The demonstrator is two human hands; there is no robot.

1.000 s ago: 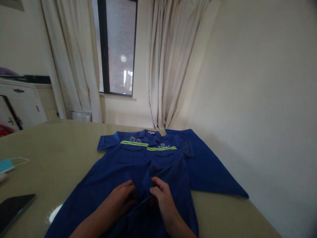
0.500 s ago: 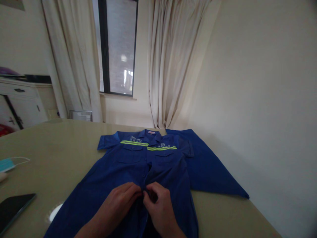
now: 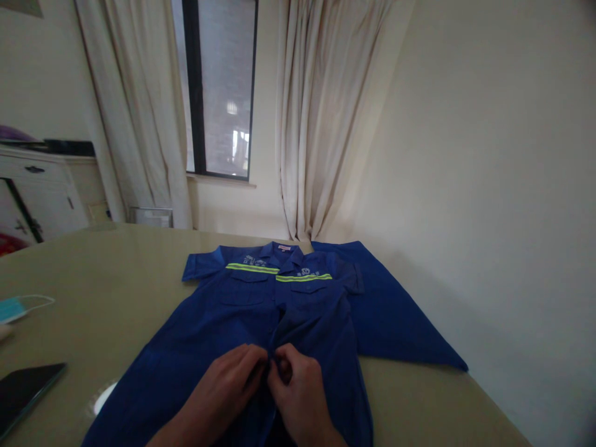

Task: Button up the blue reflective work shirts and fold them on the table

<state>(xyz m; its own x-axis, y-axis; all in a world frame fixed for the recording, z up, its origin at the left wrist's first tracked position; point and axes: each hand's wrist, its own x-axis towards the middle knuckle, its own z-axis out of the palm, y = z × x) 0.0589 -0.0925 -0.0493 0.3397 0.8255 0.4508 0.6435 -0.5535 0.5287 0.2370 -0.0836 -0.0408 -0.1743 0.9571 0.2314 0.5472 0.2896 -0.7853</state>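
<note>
A dark blue short-sleeved work shirt point(image 3: 242, 320) lies spread on the table, collar away from me, with a yellow-green reflective stripe point(image 3: 305, 278) across each side of the chest. On its front placket, low on the body, both hands meet. My left hand point(image 3: 233, 379) pinches the left front edge, fingers closed. Close against it, my right hand point(image 3: 300, 385) grips the other front edge between thumb and fingers. Whatever button or buttonhole lies between the fingertips is hidden. Below the hands the two front edges hang apart.
Another blue cloth piece point(image 3: 400, 316) lies under the shirt's right side, along the wall. On the table point(image 3: 139, 267), at left, are a black phone point(image 3: 28, 391) and a light blue face mask point(image 3: 13, 308). Curtains point(image 3: 321, 124) hang beyond the far edge.
Both hands stay pinched on the placket with only slight finger shifts; the left hand has moved a touch closer to the right. The shirt lies as before.
</note>
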